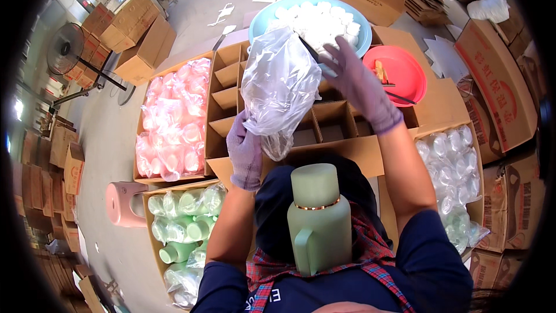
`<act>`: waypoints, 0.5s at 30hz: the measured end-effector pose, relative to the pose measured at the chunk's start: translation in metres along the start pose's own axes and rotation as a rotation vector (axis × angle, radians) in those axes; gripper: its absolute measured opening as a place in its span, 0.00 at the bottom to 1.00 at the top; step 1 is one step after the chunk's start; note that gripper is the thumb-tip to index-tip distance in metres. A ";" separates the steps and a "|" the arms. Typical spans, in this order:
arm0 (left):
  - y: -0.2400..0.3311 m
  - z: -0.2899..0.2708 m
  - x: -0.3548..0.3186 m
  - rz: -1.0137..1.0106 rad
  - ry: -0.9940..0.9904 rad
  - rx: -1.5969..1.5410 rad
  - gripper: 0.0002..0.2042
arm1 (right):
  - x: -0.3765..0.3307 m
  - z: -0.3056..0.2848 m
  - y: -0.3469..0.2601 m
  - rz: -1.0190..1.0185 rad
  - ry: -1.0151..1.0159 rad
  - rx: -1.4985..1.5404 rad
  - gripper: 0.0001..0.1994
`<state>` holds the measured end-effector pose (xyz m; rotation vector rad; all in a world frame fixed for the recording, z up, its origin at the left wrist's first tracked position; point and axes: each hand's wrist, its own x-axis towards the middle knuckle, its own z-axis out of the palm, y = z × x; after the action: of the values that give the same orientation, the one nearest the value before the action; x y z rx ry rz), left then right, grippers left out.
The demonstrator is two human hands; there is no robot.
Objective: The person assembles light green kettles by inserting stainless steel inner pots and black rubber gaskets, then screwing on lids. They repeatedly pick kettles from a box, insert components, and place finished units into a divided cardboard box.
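My left hand (244, 152), in a purple knit glove, grips the lower left edge of a clear plastic bag (279, 75). The bag is crumpled and hangs over a divided cardboard carton (334, 120). To the right of the bag is my right hand (360, 86), also gloved, its fingers apart and holding nothing. A dark strip by its fingertips is too unclear to name. Upright on my lap stands a pale green insulated jug (320, 226) with a handle and a copper-coloured ring; neither hand touches it.
Beyond the carton sit a blue basin (253, 28) of white pieces and a red basin (405, 72). Cartons of bagged pink jugs (174, 119), green jugs (188, 220) and clear-wrapped items (452, 168) flank me. A pink stool (123, 204) and black fan (66, 48) stand left.
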<state>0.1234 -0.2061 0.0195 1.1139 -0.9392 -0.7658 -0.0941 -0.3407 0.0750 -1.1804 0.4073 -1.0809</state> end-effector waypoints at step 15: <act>-0.015 -0.023 -0.106 -0.076 0.030 -0.269 0.16 | -0.153 -0.006 0.065 0.000 0.099 -0.481 0.23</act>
<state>0.0993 -0.1085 -0.0226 0.9261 -0.7460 -0.9066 -0.1407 -0.2163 -0.0243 -1.5500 0.7749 -1.0751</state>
